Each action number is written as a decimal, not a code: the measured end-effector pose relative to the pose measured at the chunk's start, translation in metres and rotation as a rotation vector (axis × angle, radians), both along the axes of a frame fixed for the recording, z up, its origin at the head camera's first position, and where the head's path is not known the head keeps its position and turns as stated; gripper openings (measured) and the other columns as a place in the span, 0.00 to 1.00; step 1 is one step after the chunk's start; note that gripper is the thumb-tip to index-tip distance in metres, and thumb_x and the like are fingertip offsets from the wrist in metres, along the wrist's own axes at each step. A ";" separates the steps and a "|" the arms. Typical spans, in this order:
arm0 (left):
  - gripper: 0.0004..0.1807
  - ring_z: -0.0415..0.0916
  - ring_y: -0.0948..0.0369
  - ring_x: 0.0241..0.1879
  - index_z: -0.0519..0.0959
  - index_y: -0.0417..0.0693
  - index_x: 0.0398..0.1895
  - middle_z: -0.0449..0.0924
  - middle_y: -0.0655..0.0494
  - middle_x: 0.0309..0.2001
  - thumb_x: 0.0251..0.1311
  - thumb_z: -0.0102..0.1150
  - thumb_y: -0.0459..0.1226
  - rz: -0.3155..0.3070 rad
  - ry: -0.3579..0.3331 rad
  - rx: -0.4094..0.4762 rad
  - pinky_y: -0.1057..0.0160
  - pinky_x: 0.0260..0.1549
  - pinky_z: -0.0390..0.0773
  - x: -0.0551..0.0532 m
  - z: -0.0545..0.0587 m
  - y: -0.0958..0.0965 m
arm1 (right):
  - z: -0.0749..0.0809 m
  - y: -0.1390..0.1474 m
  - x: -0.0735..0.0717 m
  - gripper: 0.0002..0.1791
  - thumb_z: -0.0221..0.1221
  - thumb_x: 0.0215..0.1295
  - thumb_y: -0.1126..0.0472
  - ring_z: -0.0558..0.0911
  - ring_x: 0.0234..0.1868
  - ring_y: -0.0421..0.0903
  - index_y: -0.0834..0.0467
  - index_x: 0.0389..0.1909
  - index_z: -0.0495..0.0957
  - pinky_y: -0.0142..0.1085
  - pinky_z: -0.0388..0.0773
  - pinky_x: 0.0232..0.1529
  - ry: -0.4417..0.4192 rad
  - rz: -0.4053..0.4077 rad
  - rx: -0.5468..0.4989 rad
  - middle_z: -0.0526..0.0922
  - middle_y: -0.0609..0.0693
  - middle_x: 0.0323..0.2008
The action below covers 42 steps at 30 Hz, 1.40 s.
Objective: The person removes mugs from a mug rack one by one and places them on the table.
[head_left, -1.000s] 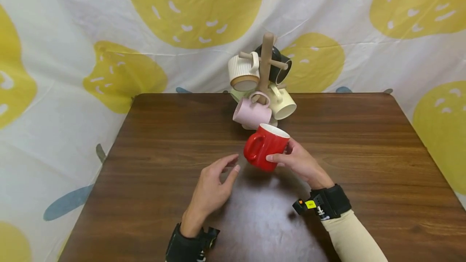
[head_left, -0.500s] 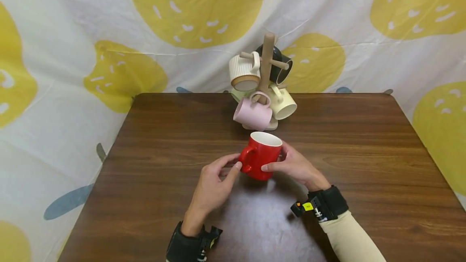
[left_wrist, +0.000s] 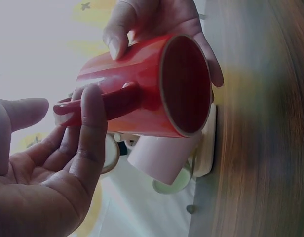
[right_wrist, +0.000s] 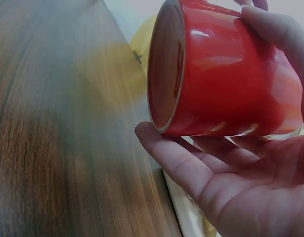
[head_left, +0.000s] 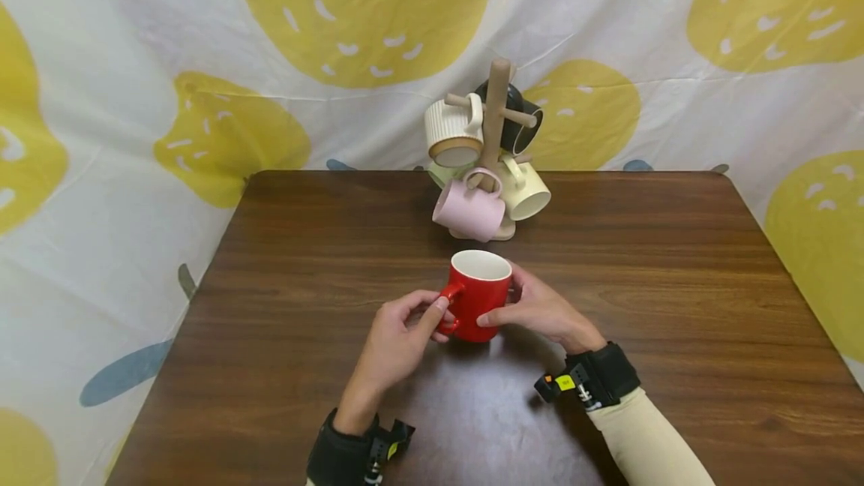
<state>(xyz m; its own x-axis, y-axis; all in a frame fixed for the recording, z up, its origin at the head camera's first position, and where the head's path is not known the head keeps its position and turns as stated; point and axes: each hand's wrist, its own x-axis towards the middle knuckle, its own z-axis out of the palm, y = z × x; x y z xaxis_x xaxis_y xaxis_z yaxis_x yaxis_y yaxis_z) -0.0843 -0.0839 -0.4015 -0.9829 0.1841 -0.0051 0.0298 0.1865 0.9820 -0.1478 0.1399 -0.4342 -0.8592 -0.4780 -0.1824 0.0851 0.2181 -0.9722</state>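
Observation:
A glossy red mug (head_left: 478,298) with a white inside is held upright a little above the table, its handle toward the left. My right hand (head_left: 543,311) grips its right side, thumb across the front and fingers behind. The right wrist view shows the red mug (right_wrist: 231,74) between thumb and fingers, its base off the wood. My left hand (head_left: 401,340) is at the handle. In the left wrist view, fingers of the left hand (left_wrist: 58,163) curl about the mug's handle (left_wrist: 120,101), while the thumb stands a little apart from it.
Behind the red mug stands a wooden mug tree (head_left: 496,118). On it hang a pink mug (head_left: 470,212), a pale yellow mug (head_left: 526,193), a ribbed white mug (head_left: 448,130) and dark mugs (head_left: 516,126). A patterned cloth (head_left: 371,130) hangs behind the dark wooden table (head_left: 675,283).
The right hand has brought the red mug left and down toward me and turned it from tilted to upright. The left hand, apart from it before, now has its fingers around the handle.

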 end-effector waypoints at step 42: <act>0.15 0.71 0.45 0.27 0.74 0.33 0.29 0.75 0.44 0.27 0.68 0.49 0.37 0.218 -0.016 0.099 0.71 0.20 0.74 0.010 -0.011 -0.022 | 0.005 -0.004 -0.003 0.35 0.66 0.54 0.66 0.73 0.56 0.64 0.69 0.62 0.65 0.42 0.81 0.51 -0.074 0.130 -0.093 0.72 0.71 0.59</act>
